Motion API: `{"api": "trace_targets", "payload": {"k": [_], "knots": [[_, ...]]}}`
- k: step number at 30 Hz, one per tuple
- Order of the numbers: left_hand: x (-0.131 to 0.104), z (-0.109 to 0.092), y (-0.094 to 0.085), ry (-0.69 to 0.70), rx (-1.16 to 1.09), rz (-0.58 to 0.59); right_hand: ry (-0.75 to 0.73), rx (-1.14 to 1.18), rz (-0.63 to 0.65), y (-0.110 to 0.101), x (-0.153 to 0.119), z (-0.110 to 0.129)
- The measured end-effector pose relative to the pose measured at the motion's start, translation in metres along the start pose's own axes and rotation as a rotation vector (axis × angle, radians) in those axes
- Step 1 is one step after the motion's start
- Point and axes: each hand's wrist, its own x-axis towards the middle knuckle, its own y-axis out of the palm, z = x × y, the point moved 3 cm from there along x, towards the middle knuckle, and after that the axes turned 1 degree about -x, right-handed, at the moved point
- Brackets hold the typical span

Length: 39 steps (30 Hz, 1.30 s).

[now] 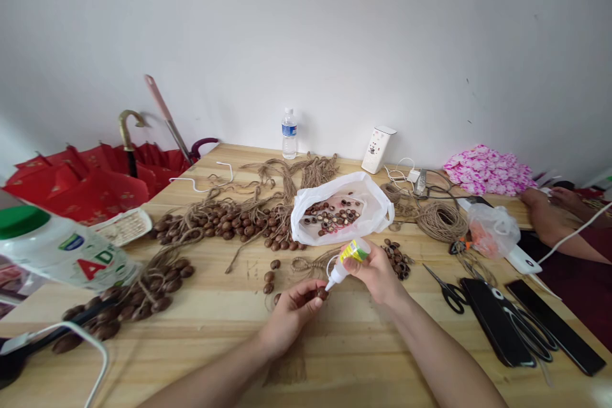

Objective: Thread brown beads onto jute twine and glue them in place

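Note:
Between the fingers of my left hand [297,313] is a round brown nut [322,294]. My right hand [377,273] grips a small white glue bottle [352,255] with a yellow label, tilted so that its nozzle points down at the nut and seems to touch it. A few loose brown nuts [269,277] lie just left of my hands. Beyond them sits a white plastic bag [299,220], open at the top, with many split nut shells [335,217] inside. A knotted twine cord [313,264] lies behind my left hand, and a small pile of shells [396,259] is beside my right.
Twine-tied nut bunches [229,220] spread across the left and middle. A large white bottle [71,248] stands at far left. On the right are scissors [452,293], phones [495,322], coiled twine [442,221] and another person's arm [549,220]. A water bottle [289,134] stands by the wall.

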Motion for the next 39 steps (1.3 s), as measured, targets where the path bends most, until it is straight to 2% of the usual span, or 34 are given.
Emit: {"api": "trace_targets", "payload": {"k": [39], "knots": [[0.0000,-0.0025,0.0015,0.006,0.013,-0.007,-0.047,-0.065,-0.036,0.0006,0.0007,0.0027]]}}
